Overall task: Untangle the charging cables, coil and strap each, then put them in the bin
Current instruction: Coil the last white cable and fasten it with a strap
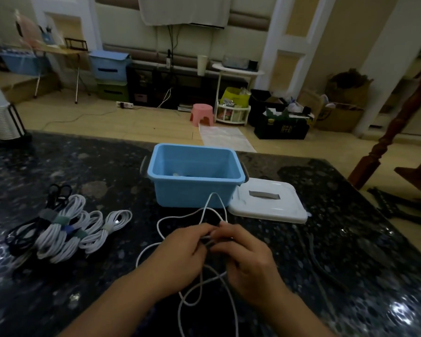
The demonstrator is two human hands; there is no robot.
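A loose white cable (206, 210) loops over the dark table in front of me, one bend reaching up against the blue bin (195, 188). My left hand (180, 256) and my right hand (248, 259) meet at the middle of the cable, fingers curled and pinching its strands. More loops hang below my hands toward the table's near edge. The bin stands open just beyond; something small lies on its floor. Several coiled, strapped white cables (83, 229) and a black coil (22, 235) lie to the left.
The bin's white lid (267, 203) lies right of the bin. Dark straps (323, 259) lie on the table at the right. Black scissors (58, 190) sit behind the coils. A cup stack in a holder (0, 117) stands at the far left corner.
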